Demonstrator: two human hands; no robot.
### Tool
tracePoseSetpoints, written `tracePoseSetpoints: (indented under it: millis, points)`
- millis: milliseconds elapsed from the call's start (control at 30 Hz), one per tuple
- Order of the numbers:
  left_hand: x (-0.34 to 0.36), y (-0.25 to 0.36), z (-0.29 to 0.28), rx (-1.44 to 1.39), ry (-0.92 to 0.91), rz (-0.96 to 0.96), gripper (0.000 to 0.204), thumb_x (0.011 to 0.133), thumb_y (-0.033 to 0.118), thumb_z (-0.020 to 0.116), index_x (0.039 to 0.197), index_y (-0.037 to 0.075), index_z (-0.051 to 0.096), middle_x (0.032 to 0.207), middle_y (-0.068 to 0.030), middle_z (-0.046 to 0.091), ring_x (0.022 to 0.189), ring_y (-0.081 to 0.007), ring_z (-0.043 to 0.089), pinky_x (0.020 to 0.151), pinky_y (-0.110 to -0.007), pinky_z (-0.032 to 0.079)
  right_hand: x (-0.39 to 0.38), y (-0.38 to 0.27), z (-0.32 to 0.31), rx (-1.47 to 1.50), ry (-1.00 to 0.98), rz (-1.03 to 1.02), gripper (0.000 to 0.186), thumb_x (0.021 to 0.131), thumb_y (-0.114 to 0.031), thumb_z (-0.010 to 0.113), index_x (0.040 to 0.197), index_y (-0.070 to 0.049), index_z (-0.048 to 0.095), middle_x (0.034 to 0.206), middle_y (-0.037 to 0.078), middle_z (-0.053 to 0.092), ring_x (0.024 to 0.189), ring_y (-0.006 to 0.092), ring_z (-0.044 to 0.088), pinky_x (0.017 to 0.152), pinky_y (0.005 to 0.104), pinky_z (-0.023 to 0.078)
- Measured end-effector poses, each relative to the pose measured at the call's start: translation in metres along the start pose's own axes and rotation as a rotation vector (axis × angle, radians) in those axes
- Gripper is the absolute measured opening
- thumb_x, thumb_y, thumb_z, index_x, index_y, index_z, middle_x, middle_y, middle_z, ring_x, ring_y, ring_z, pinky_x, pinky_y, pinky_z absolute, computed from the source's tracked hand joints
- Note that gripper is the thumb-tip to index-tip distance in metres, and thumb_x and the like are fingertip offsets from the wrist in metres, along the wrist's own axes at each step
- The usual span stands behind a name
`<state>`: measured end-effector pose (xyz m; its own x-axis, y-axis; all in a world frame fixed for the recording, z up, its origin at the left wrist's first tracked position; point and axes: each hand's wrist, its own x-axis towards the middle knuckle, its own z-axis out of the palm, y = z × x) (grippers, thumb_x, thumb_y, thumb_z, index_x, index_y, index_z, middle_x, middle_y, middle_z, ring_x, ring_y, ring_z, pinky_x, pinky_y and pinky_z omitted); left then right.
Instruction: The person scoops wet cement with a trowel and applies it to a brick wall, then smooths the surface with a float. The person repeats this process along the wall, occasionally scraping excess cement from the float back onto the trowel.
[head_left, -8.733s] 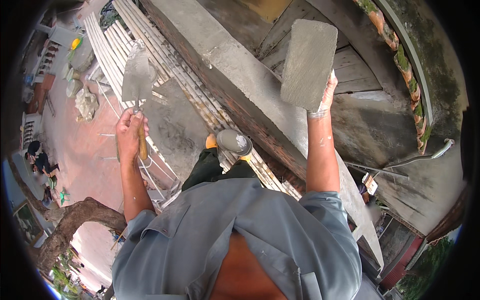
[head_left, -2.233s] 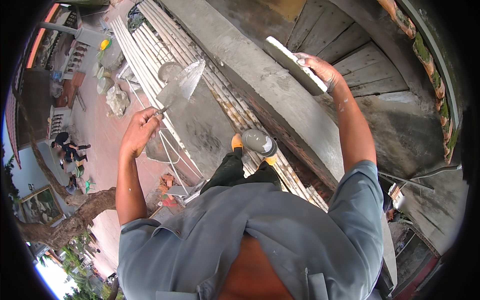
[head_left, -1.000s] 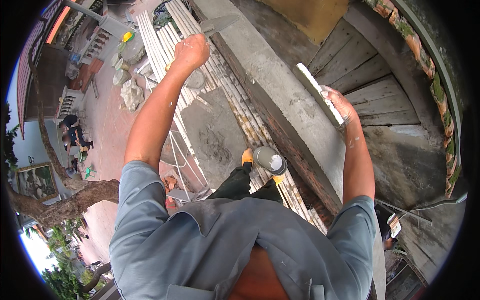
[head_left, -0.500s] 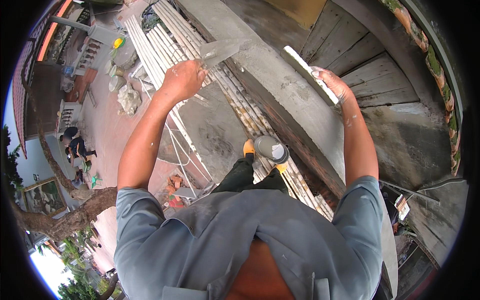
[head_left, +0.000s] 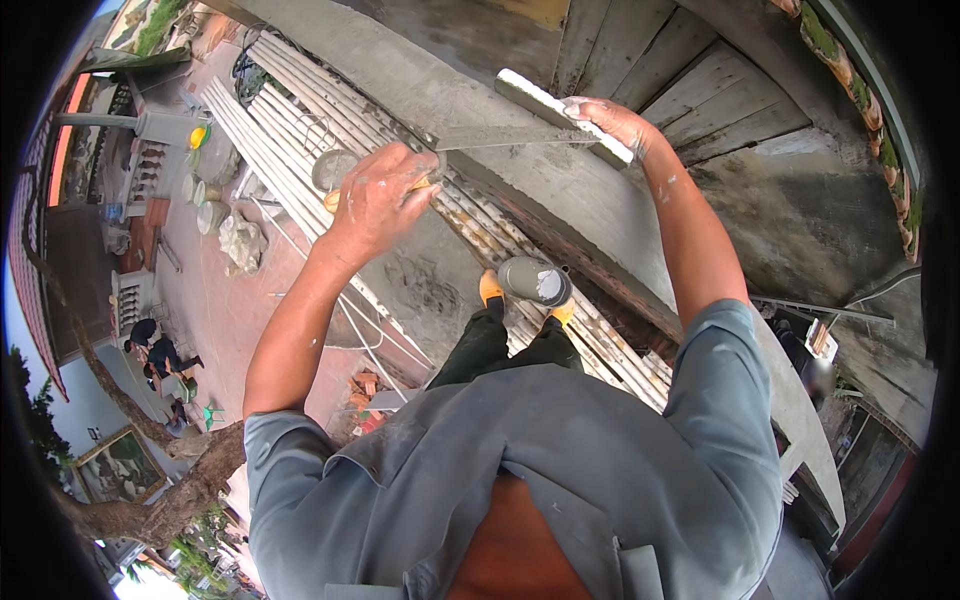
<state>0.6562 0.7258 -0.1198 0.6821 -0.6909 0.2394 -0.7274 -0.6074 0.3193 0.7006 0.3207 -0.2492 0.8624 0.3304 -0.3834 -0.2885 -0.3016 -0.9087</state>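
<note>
My left hand (head_left: 380, 205) is closed round the yellow-orange handle of a trowel (head_left: 515, 138). Its long grey blade, smeared with mortar, points right and its tip meets or overlaps the white board in my other hand; whether they touch I cannot tell. My right hand (head_left: 608, 120) grips that thick, rough-edged white board (head_left: 530, 95) by its side, tilted over the ledge. Below both lies the long cement-coated ledge (head_left: 425, 75). A grey bucket (head_left: 522, 278) with whitish stuff on it stands between my yellow boots (head_left: 490, 287).
Long pale poles (head_left: 290, 130) lie bundled left of the ledge, and more run under my feet. A round grey thing (head_left: 333, 168) is beside my left hand. Left on the paving are a whitish sack (head_left: 240, 243), broken bricks (head_left: 365, 390) and people (head_left: 160, 355). Wooden planks (head_left: 715, 105) lie right.
My left hand has turned the trowel, so its blade now reaches the white board. The right hand has brought the board leftward and a little up. The whole view has shifted slightly.
</note>
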Motion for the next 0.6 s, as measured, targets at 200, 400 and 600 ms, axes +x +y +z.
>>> tracePoseSetpoints:
  millis: [200, 400, 600]
  points:
    - [0.003, 0.013, 0.026, -0.007, 0.131, 0.093, 0.032, 0.081, 0.010, 0.082, 0.110, 0.005, 0.071, 0.089, -0.0111, 0.058, 0.084, -0.0319, 0.064, 0.074, -0.043, 0.053, -0.001, 0.002, 0.002, -0.023, 0.050, 0.050, 0.072, 0.094, -0.059, 0.060, 0.147, -0.010, 0.061, 0.143, 0.007, 0.064, 0.135, 0.0229, 0.054, 0.117, 0.0362, 0.037]
    - [-0.014, 0.026, -0.016, -0.039, -0.243, -0.138, 0.030, 0.099, 0.023, 0.068, 0.116, -0.002, 0.068, 0.097, -0.0236, 0.067, 0.086, -0.0445, 0.068, 0.075, -0.050, 0.054, -0.001, 0.003, 0.002, 0.028, 0.030, 0.041, 0.074, 0.094, -0.060, 0.061, 0.149, -0.011, 0.060, 0.148, 0.009, 0.062, 0.139, 0.0233, 0.052, 0.121, 0.0378, 0.033]
    - [0.014, 0.046, -0.005, 0.006, -0.552, -0.253, 0.037, 0.106, 0.030, 0.058, 0.117, -0.005, 0.065, 0.097, -0.0314, 0.069, 0.095, -0.0484, 0.069, 0.083, -0.055, 0.054, 0.002, 0.006, 0.001, 0.027, 0.011, 0.037, 0.078, 0.092, -0.062, 0.061, 0.150, -0.010, 0.058, 0.150, 0.010, 0.061, 0.141, 0.0233, 0.051, 0.122, 0.0382, 0.030]
